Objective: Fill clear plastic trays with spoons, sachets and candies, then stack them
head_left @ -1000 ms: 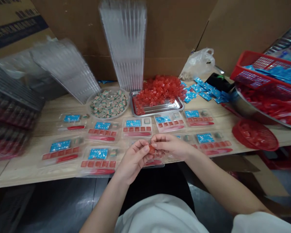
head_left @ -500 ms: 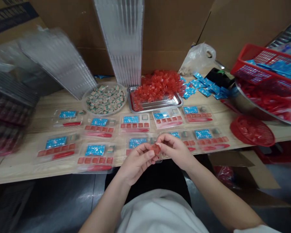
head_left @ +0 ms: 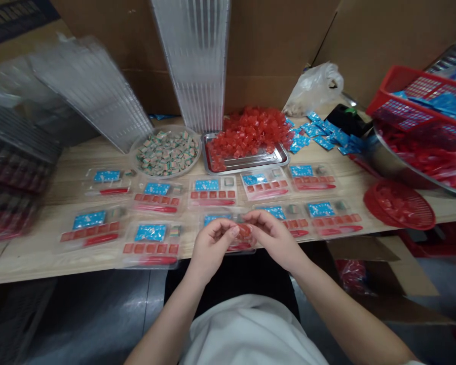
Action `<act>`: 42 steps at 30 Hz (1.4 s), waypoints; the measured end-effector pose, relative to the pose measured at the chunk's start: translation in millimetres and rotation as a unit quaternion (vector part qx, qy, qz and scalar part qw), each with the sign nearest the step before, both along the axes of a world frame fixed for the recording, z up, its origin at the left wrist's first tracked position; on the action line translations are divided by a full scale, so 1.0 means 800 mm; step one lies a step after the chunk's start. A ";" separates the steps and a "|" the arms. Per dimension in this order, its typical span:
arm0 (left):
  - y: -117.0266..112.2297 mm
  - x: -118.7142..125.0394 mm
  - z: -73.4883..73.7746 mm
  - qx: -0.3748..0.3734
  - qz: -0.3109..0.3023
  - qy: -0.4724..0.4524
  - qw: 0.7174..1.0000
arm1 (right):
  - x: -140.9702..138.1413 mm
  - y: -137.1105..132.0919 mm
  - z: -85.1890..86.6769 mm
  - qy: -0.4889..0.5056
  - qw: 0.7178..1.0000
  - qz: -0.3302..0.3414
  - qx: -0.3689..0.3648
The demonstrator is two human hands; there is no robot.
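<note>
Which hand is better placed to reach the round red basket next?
The right hand, probably: it's nearer the round basket, and the left hand would have to reach past it. Both have fingers on a red piece, though.

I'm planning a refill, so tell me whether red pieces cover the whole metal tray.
No, the metal tray shows bare metal in front of the heaped red pieces.

This looks like a packing workshop: a long wooden worktop [head_left: 41, 253] bears two rows of matching clear trays [head_left: 213, 194], with tall stacks of plastic [head_left: 197, 66] behind, loose red pieces [head_left: 256, 129] heaped on a metal tray [head_left: 254, 163], a red basket [head_left: 403, 115] of blue packets [head_left: 437, 103], and an open carton [head_left: 414, 271] below.
</note>
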State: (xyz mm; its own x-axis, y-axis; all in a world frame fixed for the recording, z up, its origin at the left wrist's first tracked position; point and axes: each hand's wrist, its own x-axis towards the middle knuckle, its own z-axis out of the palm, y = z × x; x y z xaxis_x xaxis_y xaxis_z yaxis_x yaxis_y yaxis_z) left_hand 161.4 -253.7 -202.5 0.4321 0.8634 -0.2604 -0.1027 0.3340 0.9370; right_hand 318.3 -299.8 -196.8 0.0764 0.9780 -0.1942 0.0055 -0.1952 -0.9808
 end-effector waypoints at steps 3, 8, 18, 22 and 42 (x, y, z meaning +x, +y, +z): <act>-0.002 0.002 -0.002 0.029 0.032 0.016 0.999 | -0.001 -0.011 0.001 -0.125 0.986 0.023 0.107; -0.008 0.004 -0.001 0.005 0.005 0.020 1.000 | 0.001 -0.016 -0.002 -0.203 0.973 0.004 0.115; -0.003 -0.001 -0.011 0.059 -0.038 0.064 0.996 | 0.008 -0.009 -0.003 -0.124 0.992 0.026 0.020; -0.004 0.002 -0.013 0.116 -0.046 0.116 0.985 | 0.003 -0.013 -0.009 -0.100 0.994 -0.028 0.024; -0.035 -0.025 -0.035 0.460 -0.125 0.380 0.793 | 0.036 0.023 -0.021 -0.474 0.862 0.099 0.147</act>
